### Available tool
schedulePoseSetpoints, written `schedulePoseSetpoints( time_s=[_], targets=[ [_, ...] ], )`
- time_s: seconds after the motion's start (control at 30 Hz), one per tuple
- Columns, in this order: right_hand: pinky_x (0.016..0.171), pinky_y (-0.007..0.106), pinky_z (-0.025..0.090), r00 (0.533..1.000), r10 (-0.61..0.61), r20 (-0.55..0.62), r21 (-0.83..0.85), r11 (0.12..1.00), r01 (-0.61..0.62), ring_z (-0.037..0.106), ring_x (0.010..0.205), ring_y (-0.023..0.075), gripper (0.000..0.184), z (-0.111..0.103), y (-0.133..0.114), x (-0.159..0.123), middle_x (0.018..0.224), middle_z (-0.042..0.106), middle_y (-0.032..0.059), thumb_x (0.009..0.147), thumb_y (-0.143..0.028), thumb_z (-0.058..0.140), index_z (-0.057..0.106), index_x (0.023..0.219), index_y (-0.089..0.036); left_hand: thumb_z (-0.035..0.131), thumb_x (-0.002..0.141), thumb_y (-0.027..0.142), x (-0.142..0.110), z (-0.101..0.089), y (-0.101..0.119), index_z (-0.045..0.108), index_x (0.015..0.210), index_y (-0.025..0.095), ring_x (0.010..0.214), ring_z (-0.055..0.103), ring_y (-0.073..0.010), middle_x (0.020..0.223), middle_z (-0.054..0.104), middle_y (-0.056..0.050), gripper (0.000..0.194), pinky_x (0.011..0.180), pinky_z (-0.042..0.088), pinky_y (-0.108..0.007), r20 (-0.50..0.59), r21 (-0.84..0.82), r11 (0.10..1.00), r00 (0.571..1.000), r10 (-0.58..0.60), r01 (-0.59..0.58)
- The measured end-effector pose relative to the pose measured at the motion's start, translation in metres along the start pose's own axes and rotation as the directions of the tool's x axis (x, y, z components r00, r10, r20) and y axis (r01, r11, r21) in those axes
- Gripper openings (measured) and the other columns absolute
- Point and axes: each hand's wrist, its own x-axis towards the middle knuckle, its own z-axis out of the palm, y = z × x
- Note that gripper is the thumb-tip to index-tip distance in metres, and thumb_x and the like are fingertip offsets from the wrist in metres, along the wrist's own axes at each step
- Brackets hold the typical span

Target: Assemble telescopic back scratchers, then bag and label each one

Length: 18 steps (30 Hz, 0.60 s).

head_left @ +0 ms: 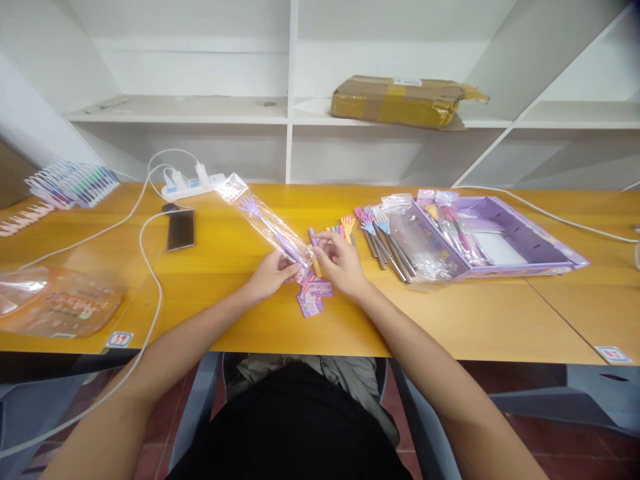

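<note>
A purple back scratcher (pixel 274 230) with a hand-shaped head lies inside a long clear plastic bag (pixel 233 189), slanting up to the left. My left hand (pixel 273 273) is closed around the lower end of this bagged scratcher. Close beside it, my right hand (pixel 343 263) has thumb and fingers pinched at the bag's lower end; what exactly they grip is hidden. A short purple stick (pixel 313 236) and a yellow-orange piece (pixel 317 267) show at its fingertips. Printed purple cards (pixel 311 305) lie just below the hands.
Several unbagged back scratchers (pixel 385 243) lie right of my hands, beside loose clear bags (pixel 431 263) and a purple display box (pixel 530 233) holding bagged ones. Leftward are a phone (pixel 181 230), a power strip (pixel 193 188), a white cable (pixel 159 280) and an orange pouch (pixel 65 303).
</note>
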Motion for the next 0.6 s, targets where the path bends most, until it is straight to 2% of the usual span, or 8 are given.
schedulePoseSetpoints(
  time_s=[0.07, 0.17, 0.3, 0.37, 0.5, 0.6],
  targets=[
    [0.062, 0.03, 0.045, 1.0, 0.011, 0.027, 0.022, 1.0, -0.012, 0.053, 0.064, 0.0137, 0.031, -0.0023, 0.0007, 0.0003, 0.094, 0.061, 0.0009, 0.103, -0.042, 0.064, 0.061, 0.128, -0.025, 0.09, 0.076, 0.047, -0.0001, -0.0004, -0.0011, 0.061, 0.098, 0.018, 0.067, 0.064, -0.0143, 0.08, 0.07, -0.001, 0.047, 0.064, 0.048, -0.027, -0.013, -0.012, 1.0, 1.0, -0.009, 0.008],
    [0.061, 0.029, 0.046, 0.986, 0.069, 0.151, 0.062, 0.995, -0.079, 0.057, 0.067, 0.0144, 0.042, -0.0034, -0.0008, -0.0003, 0.1, 0.063, 0.0014, 0.099, -0.044, 0.07, 0.058, 0.135, -0.026, 0.091, 0.076, 0.048, 0.0, -0.0003, -0.0013, 0.062, 0.101, 0.017, 0.067, 0.063, -0.0137, 0.082, 0.071, -0.002, 0.049, 0.063, 0.048, -0.027, -0.017, -0.024, 1.0, 1.0, 0.003, -0.004],
    [0.067, 0.03, 0.051, 0.963, 0.115, 0.244, 0.074, 0.988, -0.137, 0.065, 0.076, 0.0184, 0.042, 0.0009, -0.0038, -0.0022, 0.1, 0.071, 0.0027, 0.095, -0.048, 0.074, 0.061, 0.127, -0.024, 0.087, 0.081, 0.052, 0.0, 0.0005, 0.0012, 0.066, 0.099, 0.016, 0.067, 0.062, -0.014, 0.08, 0.069, -0.002, 0.046, 0.066, 0.05, -0.029, 0.038, 0.014, 0.999, 0.999, 0.034, -0.035],
    [0.068, 0.03, 0.052, 0.957, 0.139, 0.254, 0.095, 0.981, -0.168, 0.066, 0.078, 0.0195, 0.038, 0.0034, -0.0035, -0.0026, 0.095, 0.073, 0.0025, 0.095, -0.052, 0.073, 0.063, 0.118, -0.023, 0.085, 0.083, 0.054, 0.0, 0.0003, 0.0022, 0.067, 0.098, 0.016, 0.067, 0.062, -0.0147, 0.078, 0.069, -0.002, 0.045, 0.067, 0.051, -0.03, 0.057, 0.041, 0.998, 0.997, 0.045, -0.047],
    [0.062, 0.029, 0.048, 0.962, 0.183, 0.204, 0.096, 0.974, -0.206, 0.058, 0.066, 0.0163, 0.04, 0.0043, 0.0015, -0.0019, 0.078, 0.066, -0.0014, 0.093, -0.061, 0.073, 0.062, 0.094, -0.023, 0.085, 0.082, 0.053, 0.0004, -0.0012, 0.0014, 0.067, 0.097, 0.016, 0.069, 0.064, -0.0157, 0.079, 0.069, -0.002, 0.043, 0.069, 0.051, -0.03, 0.069, 0.067, 0.997, 0.997, 0.03, -0.035],
    [0.065, 0.03, 0.048, 0.966, 0.165, 0.199, 0.093, 0.978, -0.187, 0.058, 0.068, 0.0166, 0.042, 0.003, 0.0039, -0.0008, 0.077, 0.064, -0.0008, 0.094, -0.063, 0.071, 0.061, 0.088, -0.023, 0.085, 0.082, 0.051, 0.0005, -0.0021, -0.0007, 0.067, 0.098, 0.017, 0.069, 0.064, -0.0157, 0.08, 0.069, -0.002, 0.042, 0.069, 0.051, -0.03, 0.066, 0.069, 0.997, 0.998, 0.019, -0.024]
  ],
)
